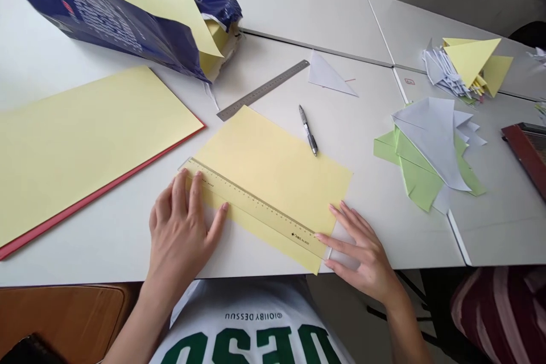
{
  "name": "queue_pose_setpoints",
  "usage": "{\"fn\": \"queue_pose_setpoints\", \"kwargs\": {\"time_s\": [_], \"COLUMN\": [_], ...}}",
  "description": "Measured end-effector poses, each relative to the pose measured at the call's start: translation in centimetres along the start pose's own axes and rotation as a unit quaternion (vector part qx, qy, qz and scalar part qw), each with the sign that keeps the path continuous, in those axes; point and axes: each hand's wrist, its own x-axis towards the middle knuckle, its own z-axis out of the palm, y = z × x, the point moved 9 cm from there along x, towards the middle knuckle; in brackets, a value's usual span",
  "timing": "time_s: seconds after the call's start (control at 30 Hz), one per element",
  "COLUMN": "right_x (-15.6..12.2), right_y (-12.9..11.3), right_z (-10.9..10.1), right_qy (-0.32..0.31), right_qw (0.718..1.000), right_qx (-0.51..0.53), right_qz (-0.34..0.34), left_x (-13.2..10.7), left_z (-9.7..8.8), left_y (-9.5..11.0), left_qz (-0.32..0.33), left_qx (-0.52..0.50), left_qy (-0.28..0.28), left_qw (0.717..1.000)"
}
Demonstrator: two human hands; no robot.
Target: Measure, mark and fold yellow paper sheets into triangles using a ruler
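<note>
Yellow paper (281, 168) lies on the bench (396, 227) near its front edge, under a long ruler (256, 210). Left hand (181, 233) and right hand (360, 253) are spread flat, pressing ruler and paper, so nothing slides.

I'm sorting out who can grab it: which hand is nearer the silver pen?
The right hand is nearer, just in front of the silver pen and slightly to its right. The left hand is farther, in front and well to the left, resting on the ruler.
</note>
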Motion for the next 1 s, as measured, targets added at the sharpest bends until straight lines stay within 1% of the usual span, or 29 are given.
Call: {"fn": "queue_pose_setpoints", "kwargs": {"time_s": [0.13, 0.33, 0.4, 0.57, 0.77, 1.0], "right_x": [0.3, 0.5, 0.4, 0.5, 0.7, 0.7], "right_y": [0.4, 1.5, 1.8, 2.0, 2.0, 2.1], "right_z": [-0.4, -1.4, -1.5, -1.2, -0.9, -0.7], "right_qy": [0.001, 0.043, 0.048, 0.028, 0.005, -0.007], "right_qw": [1.000, 0.994, 0.993, 0.994, 0.995, 0.995], "right_qx": [0.017, 0.086, 0.092, 0.072, 0.058, 0.041], "right_qz": [0.019, 0.052, 0.064, 0.074, 0.086, 0.087], "left_x": [0.3, 0.5, 0.6, 0.6, 0.4, 0.6], "left_z": [-0.2, -0.3, -0.3, -0.1, 0.3, 0.1], "left_y": [0.4, 1.2, 1.3, 1.4, 1.1, 1.2], "left_qz": [-0.014, -0.018, -0.021, -0.013, -0.020, -0.009], "left_qx": [-0.006, -0.035, -0.040, -0.042, -0.040, -0.054], "left_qy": [-0.015, -0.020, -0.017, -0.011, -0.022, 0.001], "left_qw": [1.000, 0.999, 0.999, 0.999, 0.999, 0.999]}}
